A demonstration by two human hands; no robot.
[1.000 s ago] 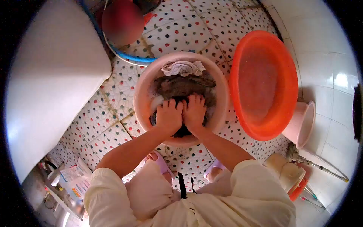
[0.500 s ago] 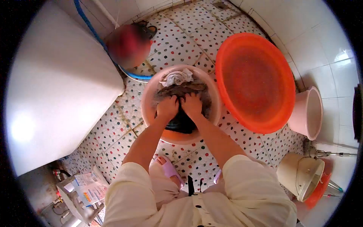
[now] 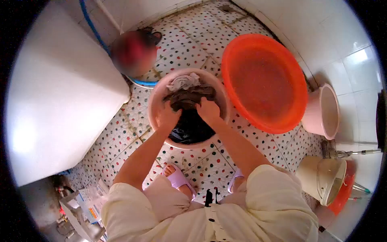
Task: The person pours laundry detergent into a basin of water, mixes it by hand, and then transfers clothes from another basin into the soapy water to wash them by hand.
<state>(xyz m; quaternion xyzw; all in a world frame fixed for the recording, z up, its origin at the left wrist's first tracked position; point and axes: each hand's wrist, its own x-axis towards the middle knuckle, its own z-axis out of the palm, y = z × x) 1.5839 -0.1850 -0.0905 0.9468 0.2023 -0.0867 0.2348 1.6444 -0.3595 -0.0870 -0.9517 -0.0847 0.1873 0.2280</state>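
Note:
A pink basin stands on the floor before me with wet laundry in it. Black cloth fills its near half. Behind that lies a brown garment, and a bunched pale cloth rests against the far wall of the basin. My left hand grips the left side of the black cloth, its fingers curled inward. On the other side my right hand has its fingers bent round the cloth's upper right edge. Both fingertips are partly hidden in the dark fabric.
A large orange-red tub stands close on the right, with a pink bucket behind it. Nearer is a cream bucket. A white appliance-like block borders the left, beside a blue hose. The floor is spotted tile.
My hands have moved apart from close together at the middle. The black cloth now spreads wider and covers the orange patch at the basin's near side. The view has shifted slightly.

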